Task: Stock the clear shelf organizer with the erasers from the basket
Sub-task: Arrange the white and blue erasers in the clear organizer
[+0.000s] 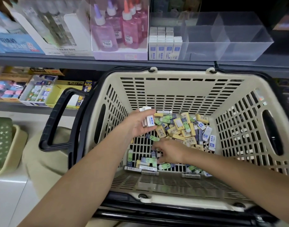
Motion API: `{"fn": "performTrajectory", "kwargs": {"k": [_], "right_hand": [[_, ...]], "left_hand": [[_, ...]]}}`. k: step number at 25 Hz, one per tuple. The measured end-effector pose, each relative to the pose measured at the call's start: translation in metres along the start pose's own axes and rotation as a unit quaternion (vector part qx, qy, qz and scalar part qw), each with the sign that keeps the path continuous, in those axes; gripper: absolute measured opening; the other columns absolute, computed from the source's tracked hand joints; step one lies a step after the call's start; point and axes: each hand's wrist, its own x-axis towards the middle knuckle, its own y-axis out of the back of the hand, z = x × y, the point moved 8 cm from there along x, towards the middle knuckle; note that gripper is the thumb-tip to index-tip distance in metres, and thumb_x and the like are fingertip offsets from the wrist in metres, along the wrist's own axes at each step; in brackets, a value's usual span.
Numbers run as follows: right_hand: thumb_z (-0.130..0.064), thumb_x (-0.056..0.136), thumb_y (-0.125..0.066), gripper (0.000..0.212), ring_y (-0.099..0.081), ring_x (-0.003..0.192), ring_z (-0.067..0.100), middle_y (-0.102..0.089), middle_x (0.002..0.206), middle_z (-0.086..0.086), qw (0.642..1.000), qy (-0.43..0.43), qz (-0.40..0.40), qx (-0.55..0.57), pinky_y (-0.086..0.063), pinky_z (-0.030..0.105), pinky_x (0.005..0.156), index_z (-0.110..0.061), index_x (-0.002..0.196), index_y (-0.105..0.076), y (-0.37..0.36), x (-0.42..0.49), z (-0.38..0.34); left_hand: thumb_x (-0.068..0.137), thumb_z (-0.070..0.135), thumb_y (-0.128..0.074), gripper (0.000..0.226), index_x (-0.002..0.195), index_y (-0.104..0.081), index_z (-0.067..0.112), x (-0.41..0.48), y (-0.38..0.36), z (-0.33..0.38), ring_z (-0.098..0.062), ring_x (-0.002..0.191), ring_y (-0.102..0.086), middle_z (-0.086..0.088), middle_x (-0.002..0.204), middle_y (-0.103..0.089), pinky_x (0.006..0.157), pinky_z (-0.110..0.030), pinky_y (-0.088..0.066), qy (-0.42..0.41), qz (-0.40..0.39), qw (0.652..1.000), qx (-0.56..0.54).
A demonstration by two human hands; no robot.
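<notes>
Erasers [181, 130] lay heaped on the slatted floor of the beige basket [173, 89]: yellow ones, green ones, and white ones with blue labels. Most were piled toward the far right corner, with a looser scatter along the near wall.

We held our left hand [138, 124] above the basket's left side, palm turned up and inward. Its thumb and fingers were curled round a small stack of white erasers [148, 121]. One blue label faced us, and the top of the stack stuck out past the fingertips.

Our right hand [170, 152] reached low into the basket, fingers pointing left and down into the near scatter, at or just above the pieces there. Blur smeared those fingers, so we could not tell whether they pinched an eraser or merely lay on the pile. The two hands were near each other but apart, the left higher than the right.

The clear shelf organizer [222, 38] stood on the grey shelf [75, 60] directly behind the basket's far rim. Its leftmost compartment held stocked erasers [163, 46] upright in tight rows, white with blue labels. Just beside the organizer on the left stood a display box of pink and purple glue bottles [114, 30]. A black handle [58, 118] lay out beyond the basket's left wall.
</notes>
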Motion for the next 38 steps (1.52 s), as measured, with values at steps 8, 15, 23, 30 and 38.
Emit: {"fn": "performTrajectory", "kwargs": {"k": [8,15,23,30,38], "right_hand": [[-0.034,0.09,-0.056,0.032,-0.055,0.102,0.021,-0.052,0.116,0.004,0.964,-0.114,0.24,-0.025,-0.043,0.028,0.084,-0.017,0.116,-0.06,0.082,-0.002,0.061],[-0.034,0.089,-0.054,0.056,-0.049,0.114,0.026,-0.045,0.131,0.008,0.987,-0.087,0.117,-0.067,-0.041,0.038,0.096,-0.017,0.139,-0.034,0.057,0.033,0.056],[-0.028,0.092,-0.054,0.046,-0.052,0.113,0.027,-0.052,0.127,0.008,0.972,-0.131,0.197,-0.008,-0.046,0.035,0.089,-0.017,0.135,-0.044,0.074,0.036,0.076],[-0.018,0.087,-0.059,0.025,-0.059,0.093,0.026,-0.059,0.107,0.009,0.963,-0.16,0.208,0.055,-0.049,0.033,0.069,-0.012,0.111,-0.062,0.083,0.044,0.071],[0.004,0.076,-0.069,0.026,-0.067,0.089,0.017,-0.066,0.098,0.004,0.907,-0.03,0.142,0.396,-0.055,0.027,0.083,-0.018,0.091,-0.064,0.132,-0.015,0.027]], "left_hand": [[0.076,0.015,-0.075,0.029,0.096,-0.053,0.013,0.0,0.008,0.029,-0.022,0.078,-0.061,-0.008,0.088,-0.058,0.051,-0.031,-0.057,-0.053,0.031,0.998,-0.034],[0.077,0.013,-0.074,0.026,0.092,-0.053,0.012,0.003,0.025,0.027,-0.024,0.081,-0.062,-0.01,0.09,-0.059,0.055,-0.033,-0.059,-0.047,0.063,0.995,-0.055],[0.077,0.016,-0.075,0.027,0.093,-0.054,0.013,0.008,0.024,0.024,-0.019,0.064,-0.064,-0.007,0.08,-0.061,0.053,-0.033,-0.058,-0.047,0.057,0.996,-0.046],[0.075,0.017,-0.076,0.034,0.099,-0.054,0.012,0.007,0.027,0.019,-0.021,0.075,-0.063,-0.008,0.085,-0.061,0.055,-0.033,-0.058,-0.036,0.058,0.997,-0.025],[0.085,0.017,-0.066,0.029,0.108,-0.05,0.008,0.003,0.002,0.018,-0.024,0.085,-0.064,-0.013,0.099,-0.061,0.073,-0.038,-0.057,-0.041,-0.024,0.998,0.037]]}}
